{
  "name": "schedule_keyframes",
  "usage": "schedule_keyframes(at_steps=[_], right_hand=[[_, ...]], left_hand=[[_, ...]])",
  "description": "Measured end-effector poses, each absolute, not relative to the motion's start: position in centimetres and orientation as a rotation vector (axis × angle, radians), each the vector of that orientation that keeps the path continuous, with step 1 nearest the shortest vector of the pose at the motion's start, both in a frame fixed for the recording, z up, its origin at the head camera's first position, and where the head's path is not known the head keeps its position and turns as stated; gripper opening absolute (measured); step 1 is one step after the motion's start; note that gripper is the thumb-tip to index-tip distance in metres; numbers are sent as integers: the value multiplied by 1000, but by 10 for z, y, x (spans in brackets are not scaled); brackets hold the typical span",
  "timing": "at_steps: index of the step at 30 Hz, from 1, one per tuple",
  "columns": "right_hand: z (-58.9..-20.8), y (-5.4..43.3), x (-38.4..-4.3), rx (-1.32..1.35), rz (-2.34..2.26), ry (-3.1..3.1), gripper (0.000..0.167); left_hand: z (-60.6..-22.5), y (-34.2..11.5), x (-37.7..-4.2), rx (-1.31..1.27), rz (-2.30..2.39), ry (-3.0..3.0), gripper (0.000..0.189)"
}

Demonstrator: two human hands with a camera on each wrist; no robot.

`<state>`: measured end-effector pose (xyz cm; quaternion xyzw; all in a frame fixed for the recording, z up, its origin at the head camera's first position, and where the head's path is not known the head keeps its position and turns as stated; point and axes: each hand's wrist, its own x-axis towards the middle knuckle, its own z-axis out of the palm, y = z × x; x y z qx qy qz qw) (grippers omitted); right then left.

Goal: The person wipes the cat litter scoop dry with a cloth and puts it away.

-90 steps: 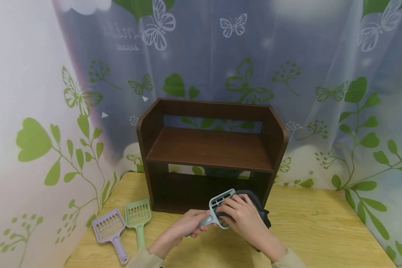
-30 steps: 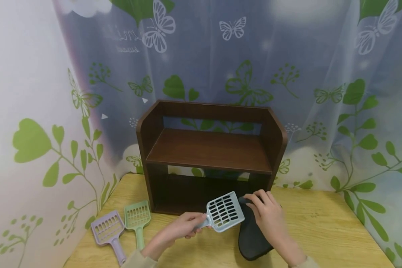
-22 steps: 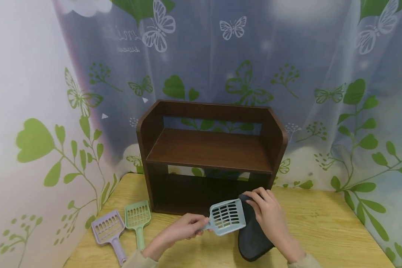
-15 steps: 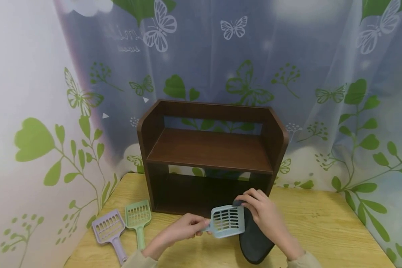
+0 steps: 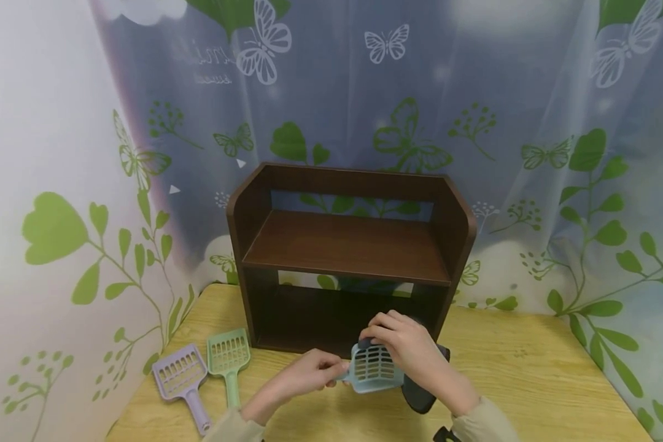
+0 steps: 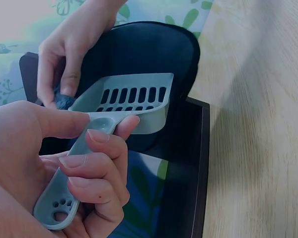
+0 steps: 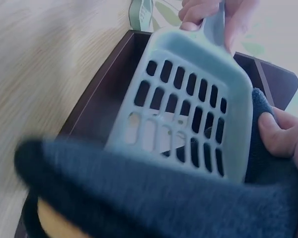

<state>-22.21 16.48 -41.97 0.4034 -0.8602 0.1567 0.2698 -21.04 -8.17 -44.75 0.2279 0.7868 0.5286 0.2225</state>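
My left hand (image 5: 311, 372) grips the handle of a light blue cat litter scoop (image 7: 186, 45), its slotted head tilted to the right. Paw-shaped holes mark the handle's end in the left wrist view. With thumb and fingers my right hand (image 5: 406, 344) pinches part of a dark blue fuzzy cloth (image 7: 139, 186) against the scoop's upper edge. The rest of this cloth, mitt-like with a smooth black side (image 6: 144, 52), hangs below and behind the right hand. Part of the scoop's far edge is hidden by the right fingers and cloth.
A dark brown two-tier shelf (image 5: 348, 242) stands just behind the hands on the wooden table (image 5: 530, 380). To the left lie a purple litter scoop (image 5: 194, 410) and a green litter scoop (image 5: 231, 388). Printed curtains (image 5: 331, 80) enclose the back and sides.
The right hand has shifted left with the cloth, from the scoop's far end onto its upper edge near the handle. The left hand has turned the scoop head somewhat, keeping its grip.
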Motion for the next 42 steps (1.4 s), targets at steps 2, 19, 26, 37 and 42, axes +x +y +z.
schedule_keyframes(at_steps=[2, 19, 26, 37, 42], right_hand=[[-419, 158, -223, 1129, 367, -2301, 37], [-415, 164, -227, 1130, 398, -2412, 31], [-423, 189, -231, 939, 918, -2488, 25], [-434, 195, -227, 380, 1826, -2357, 26], [-437, 193, -223, 210, 1931, -2371, 29]], left_hand=[[-446, -81, -210, 638, 1449, 2178, 36], [-450, -78, -210, 659, 1491, 2228, 36], [-451, -86, -213, 548, 1568, 2149, 38], [-450, -91, -217, 487, 1624, 2080, 43], [-452, -91, -217, 480, 1641, 2051, 42]])
